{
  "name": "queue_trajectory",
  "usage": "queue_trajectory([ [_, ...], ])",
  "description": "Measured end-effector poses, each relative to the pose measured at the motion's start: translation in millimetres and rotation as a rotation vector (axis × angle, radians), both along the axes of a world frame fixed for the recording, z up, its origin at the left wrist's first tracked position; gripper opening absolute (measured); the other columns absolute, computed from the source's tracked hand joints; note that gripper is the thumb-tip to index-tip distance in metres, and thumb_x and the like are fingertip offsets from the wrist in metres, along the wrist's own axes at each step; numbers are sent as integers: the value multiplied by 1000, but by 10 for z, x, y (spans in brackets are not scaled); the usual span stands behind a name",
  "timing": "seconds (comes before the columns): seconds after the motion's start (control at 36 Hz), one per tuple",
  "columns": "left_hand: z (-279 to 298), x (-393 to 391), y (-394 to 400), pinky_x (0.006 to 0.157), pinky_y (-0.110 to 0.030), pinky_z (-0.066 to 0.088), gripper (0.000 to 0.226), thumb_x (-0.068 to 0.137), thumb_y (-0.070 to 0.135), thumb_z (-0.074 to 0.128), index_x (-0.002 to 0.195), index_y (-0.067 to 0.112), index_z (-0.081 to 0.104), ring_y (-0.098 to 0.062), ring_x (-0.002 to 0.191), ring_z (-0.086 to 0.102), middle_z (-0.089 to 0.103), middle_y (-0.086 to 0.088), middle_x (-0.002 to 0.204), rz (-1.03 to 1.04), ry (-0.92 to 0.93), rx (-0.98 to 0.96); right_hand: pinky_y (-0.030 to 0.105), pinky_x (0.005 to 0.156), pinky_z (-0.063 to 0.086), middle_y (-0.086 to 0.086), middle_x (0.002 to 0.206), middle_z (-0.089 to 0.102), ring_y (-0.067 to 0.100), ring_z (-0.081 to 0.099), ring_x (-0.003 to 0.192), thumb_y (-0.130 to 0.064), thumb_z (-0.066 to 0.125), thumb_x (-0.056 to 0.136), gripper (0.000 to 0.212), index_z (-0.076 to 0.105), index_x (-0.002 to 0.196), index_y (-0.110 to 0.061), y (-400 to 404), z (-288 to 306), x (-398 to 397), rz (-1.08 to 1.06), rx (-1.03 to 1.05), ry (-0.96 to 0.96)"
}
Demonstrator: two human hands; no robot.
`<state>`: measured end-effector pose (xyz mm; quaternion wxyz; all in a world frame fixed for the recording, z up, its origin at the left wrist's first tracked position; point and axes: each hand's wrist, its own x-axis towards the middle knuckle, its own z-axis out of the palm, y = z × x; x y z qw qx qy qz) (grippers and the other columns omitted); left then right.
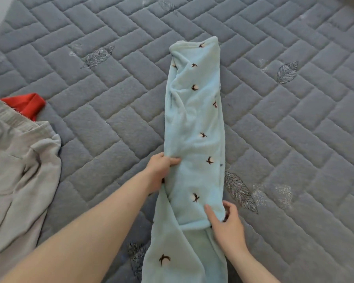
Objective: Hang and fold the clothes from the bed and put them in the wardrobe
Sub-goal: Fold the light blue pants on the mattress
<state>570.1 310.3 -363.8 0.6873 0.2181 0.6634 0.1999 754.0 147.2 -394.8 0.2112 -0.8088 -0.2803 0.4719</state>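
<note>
Head view: fleece [194,123] lies lengthwise mid-bed [294,119], folded into a long narrow strip, near end trailing off toward the person. Light blue, plush pile, small dark sprig print with white tufts. Top layer ends in a folded edge near the right hand [226,221]; a second layer runs on below it.

Left hand [161,166] pinches the strip's left edge about halfway along, thumb on top, fingers tucked under the cloth. Right hand grips the lower right corner of the top layer, thumb on the fleece, fingers curled round the edge.

Handling, my read: light, soft, zero stiffness, so it sags and bunches wherever unsupported. Pile looks grippy rather than slick, so layers should stay stacked. Not fragile. Best hold is at edges and corners, both layers at once, else the fold slides apart. Wrinkles near the far end want smoothing flat before the next fold.

Bed cover is grey, quilted in a herringbone brick pattern, with embroidered leaves; matte, padded, some friction under the fleece.

Left side, well apart from the fleece: grey sweats [18,170], jersey knit, elastic waistband, crumpled. Red cloth [29,104] pokes out from behind them.
</note>
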Motion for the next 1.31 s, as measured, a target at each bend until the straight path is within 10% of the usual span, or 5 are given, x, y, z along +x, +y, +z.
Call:
queue_trajectory([
  [0.28,192,-260,-1542,115,-54,35,125,63,75,79,157,17,21,-33,145,31,28,-6,157,-426,695,-20,22,64,49,-9,102,67,6,64,90,-43,84,76,51,51,110,-24,-803,279,-35,165,-272,148],
  [0.44,130,-318,-2252,87,-39,56,9,89,20,67,97,23,67,-21,96,68,72,2,98,-306,428,-122,35,92,53,-5,110,67,17,65,103,-32,81,81,46,55,117,-23,-1206,170,-59,196,-351,185],
  [0.64,90,-542,-2383,80,-38,48,17,84,20,68,96,10,73,-29,95,66,74,-13,103,97,177,-267,28,72,58,-1,94,79,15,75,87,-26,72,93,19,71,110,-17,-1401,150,48,-6,-338,351],
  [0.89,120,-759,-3012,97,-37,55,67,59,59,83,114,25,64,-9,102,71,75,10,109,-344,202,-262,16,66,54,-8,110,75,3,73,89,-34,82,83,42,61,120,-27,-1709,355,26,76,-442,502],
  [1.31,641,-708,-3810,78,-37,63,28,92,18,65,119,13,63,-27,102,69,69,-10,115,-683,184,-536,38,75,62,6,113,70,22,70,100,-20,65,96,27,60,122,-16,-2395,788,-95,314,-870,492],
])
